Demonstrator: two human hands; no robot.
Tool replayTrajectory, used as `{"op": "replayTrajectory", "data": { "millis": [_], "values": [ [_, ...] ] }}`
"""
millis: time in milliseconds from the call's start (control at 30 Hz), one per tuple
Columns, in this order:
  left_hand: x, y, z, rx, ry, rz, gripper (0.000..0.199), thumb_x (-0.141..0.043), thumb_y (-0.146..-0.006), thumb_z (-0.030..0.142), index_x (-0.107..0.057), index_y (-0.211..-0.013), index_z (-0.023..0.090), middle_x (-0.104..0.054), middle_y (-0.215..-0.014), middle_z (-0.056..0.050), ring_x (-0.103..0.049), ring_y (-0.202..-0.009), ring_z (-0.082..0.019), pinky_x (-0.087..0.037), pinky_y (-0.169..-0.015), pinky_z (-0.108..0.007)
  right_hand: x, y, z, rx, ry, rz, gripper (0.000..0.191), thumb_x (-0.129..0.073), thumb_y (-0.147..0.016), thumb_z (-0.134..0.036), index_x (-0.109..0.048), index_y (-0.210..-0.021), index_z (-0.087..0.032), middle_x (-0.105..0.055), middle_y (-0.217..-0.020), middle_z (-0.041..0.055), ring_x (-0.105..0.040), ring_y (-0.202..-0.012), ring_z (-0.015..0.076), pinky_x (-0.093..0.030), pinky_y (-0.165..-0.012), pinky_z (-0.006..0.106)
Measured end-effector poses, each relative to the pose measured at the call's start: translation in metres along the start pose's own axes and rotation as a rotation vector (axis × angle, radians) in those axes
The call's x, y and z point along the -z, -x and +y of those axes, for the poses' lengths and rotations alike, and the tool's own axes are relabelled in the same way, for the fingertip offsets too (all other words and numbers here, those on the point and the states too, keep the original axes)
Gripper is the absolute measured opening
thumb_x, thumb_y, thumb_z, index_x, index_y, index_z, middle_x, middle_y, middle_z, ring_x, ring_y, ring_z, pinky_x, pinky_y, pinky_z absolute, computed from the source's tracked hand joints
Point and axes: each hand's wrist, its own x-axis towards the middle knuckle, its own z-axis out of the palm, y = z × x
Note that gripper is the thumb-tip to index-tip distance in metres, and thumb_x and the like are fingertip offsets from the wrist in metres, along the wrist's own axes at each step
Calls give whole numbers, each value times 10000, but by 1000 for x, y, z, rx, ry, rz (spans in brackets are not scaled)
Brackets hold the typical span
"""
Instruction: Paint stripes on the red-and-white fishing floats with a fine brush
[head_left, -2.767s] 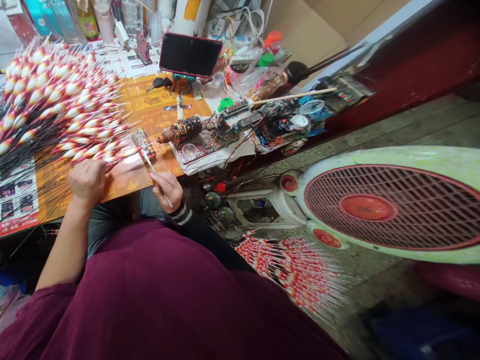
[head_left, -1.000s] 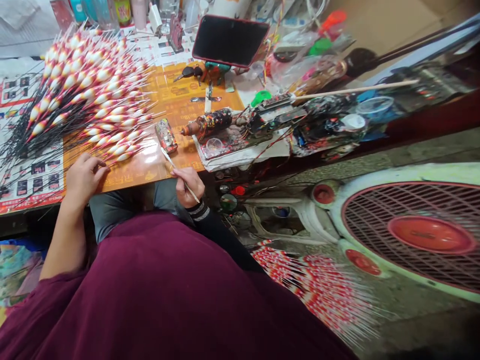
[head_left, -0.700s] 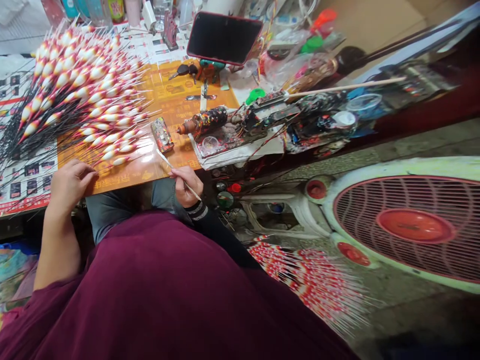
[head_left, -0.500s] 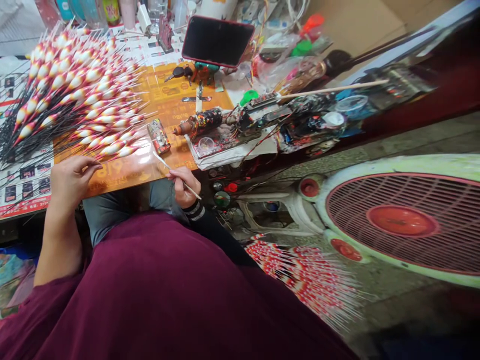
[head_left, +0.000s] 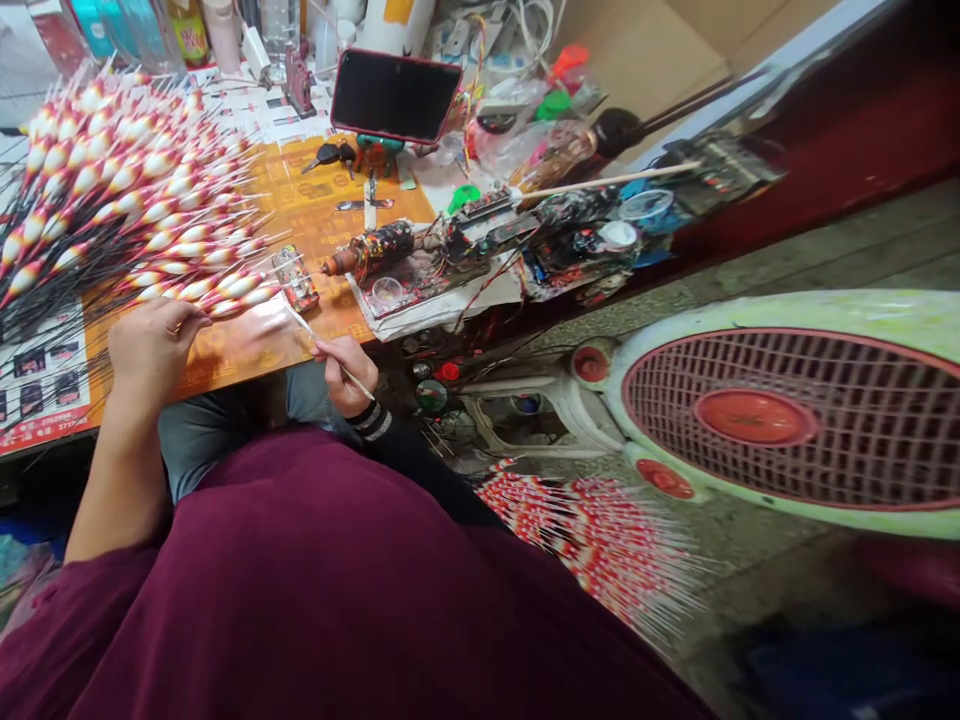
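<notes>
My left hand is at the table's front edge, thumb and fingers pinched at the near end of a fishing float with a white body and red-yellow ends. Its thin stem seems to run into the pinch, though the fingers partly cover it. To the right, my right hand holds a slim pale brush-like stick, its whitish tip pointing up and left towards the float. A large heap of similar floats with black stems lies beyond my left hand. A small paint-stained block sits just past the stick's tip.
A phone stands on a holder behind some keys. Paint-crusted motor gear fills the table's right side. On the floor are a large fan and a bundle of red-and-white floats. Bottles line the back.
The view has shifted, so the table and fan appear further left. My left hand has moved right relative to the table, to the float's end. My right hand still holds the stick.
</notes>
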Motion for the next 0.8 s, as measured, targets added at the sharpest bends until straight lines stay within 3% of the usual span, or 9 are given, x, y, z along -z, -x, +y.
{"op": "replayTrajectory", "data": {
  "millis": [167, 367, 533, 800],
  "values": [
    [-4, -5, 7, -4, -26, -42, 225, -633, -1013, 409, -775, -942, 250, -763, -983, -84, -688, -931, -278, -422, -714, -371, -3, 5, 6, 3, 129, -20, 246, -511, -1083, -215, -724, -1202, -186, -832, -986, 77, -762, -865, 147, -643, -798, 313],
    [-11, -10, 11, 2, -40, -59, 245, -615, -1010, 391, -781, -930, 230, -761, -979, -97, -687, -923, -279, -418, -710, -369, -3, 3, 3, 78, 123, -14, 290, -538, -1070, -160, -711, -1303, -159, -840, -1111, 120, -778, -1026, 160, -642, -916, 313],
    [-13, -11, 8, 1, 34, -81, 220, -644, -982, 385, -799, -933, 237, -770, -959, -88, -689, -891, -271, -429, -716, -368, -3, 5, 3, 56, 291, -66, 301, -490, -1095, -221, -735, -1255, -148, -836, -1086, 131, -775, -1017, 168, -652, -918, 325],
    [-13, -8, 5, 6, 62, -73, 207, -662, -969, 393, -801, -914, 250, -786, -953, -81, -692, -882, -270, -427, -707, -376, -3, 4, 2, 62, 293, -65, 319, -492, -1089, -219, -746, -1266, -147, -830, -1100, 134, -770, -1021, 169, -646, -936, 324]
  ]
}}
